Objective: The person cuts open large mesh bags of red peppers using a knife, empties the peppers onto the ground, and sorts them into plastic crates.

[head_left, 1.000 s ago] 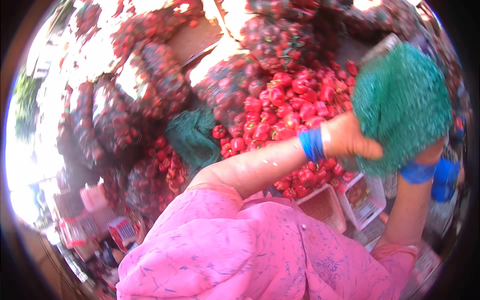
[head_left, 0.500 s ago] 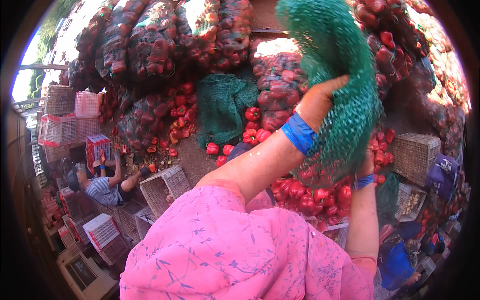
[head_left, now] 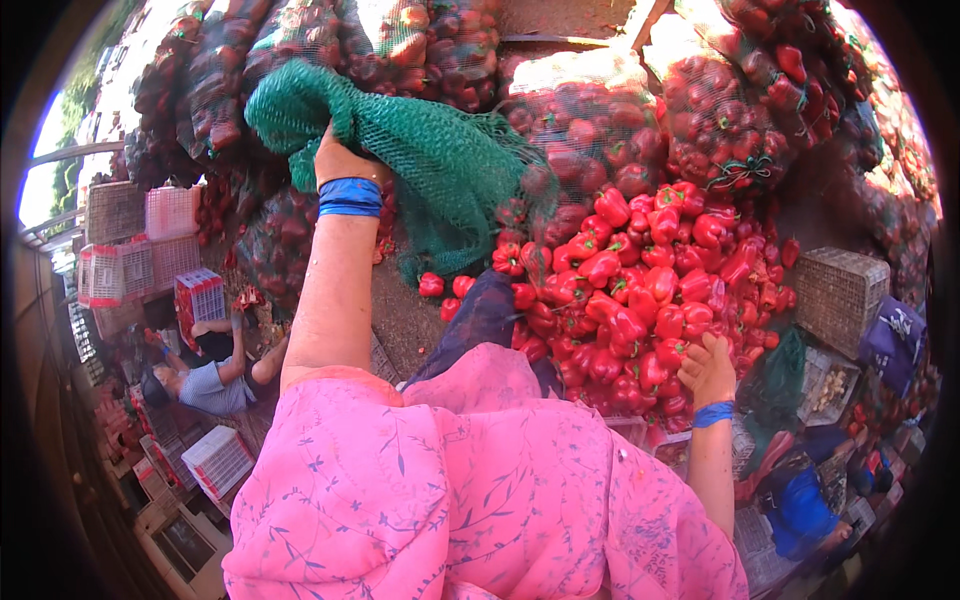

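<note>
My left hand (head_left: 346,165) grips a green mesh sack (head_left: 440,145), closed round a bunched part of it. The sack stretches to the right from the hand, and its hanging end looks limp, with a few red shapes showing through the mesh. Below and to the right spreads a heap of red bell peppers (head_left: 650,290). At the heap's near right edge is my right hand (head_left: 708,370), fingers apart and nothing in it. Both wrists wear blue bands.
Filled mesh sacks of red peppers (head_left: 590,120) stand along the back. To the right are a plastic crate (head_left: 842,300) and a purple bag (head_left: 893,345). On the left, a person in a striped shirt (head_left: 215,385) sits near stacked crates (head_left: 120,270). Another person in blue (head_left: 800,515) is at lower right.
My left hand has swung the green sack from the right over to the left, uncovering the pepper heap. My right hand has come away from the sack and shows its spread fingers.
</note>
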`<state>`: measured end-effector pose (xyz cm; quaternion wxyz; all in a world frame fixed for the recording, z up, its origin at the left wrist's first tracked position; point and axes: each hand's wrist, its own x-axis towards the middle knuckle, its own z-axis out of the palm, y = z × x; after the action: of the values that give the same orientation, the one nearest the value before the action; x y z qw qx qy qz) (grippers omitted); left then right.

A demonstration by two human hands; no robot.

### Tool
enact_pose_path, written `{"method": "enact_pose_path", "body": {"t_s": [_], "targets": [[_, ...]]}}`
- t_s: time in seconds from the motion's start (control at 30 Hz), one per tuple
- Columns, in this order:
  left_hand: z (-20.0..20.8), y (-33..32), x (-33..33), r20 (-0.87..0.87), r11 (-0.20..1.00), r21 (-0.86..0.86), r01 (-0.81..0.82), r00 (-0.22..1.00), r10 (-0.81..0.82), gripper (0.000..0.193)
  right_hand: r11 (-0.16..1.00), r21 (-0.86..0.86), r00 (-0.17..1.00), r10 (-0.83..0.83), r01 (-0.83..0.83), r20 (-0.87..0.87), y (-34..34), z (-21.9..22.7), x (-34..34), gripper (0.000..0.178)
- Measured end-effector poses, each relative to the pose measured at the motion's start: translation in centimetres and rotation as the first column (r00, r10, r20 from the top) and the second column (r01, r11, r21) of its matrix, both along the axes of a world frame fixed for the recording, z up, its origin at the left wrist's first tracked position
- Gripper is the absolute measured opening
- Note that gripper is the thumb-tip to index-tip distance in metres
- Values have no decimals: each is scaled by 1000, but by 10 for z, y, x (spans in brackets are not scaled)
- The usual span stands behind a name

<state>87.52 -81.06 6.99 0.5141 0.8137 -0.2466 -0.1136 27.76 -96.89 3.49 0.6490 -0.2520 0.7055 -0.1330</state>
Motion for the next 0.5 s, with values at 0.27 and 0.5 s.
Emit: {"method": "enact_pose_path", "body": {"t_s": [0.27, 0.5], "targets": [[-12, -18, 16, -899, 867, 215, -449, 255, 355, 55, 937, 331, 977, -47, 115, -209, 102, -42, -76, 67], [-78, 26, 95, -959, 729, -22, -684, 220, 177, 50, 939, 333, 972, -12, 92, -235, 129, -45, -63, 53]]}}
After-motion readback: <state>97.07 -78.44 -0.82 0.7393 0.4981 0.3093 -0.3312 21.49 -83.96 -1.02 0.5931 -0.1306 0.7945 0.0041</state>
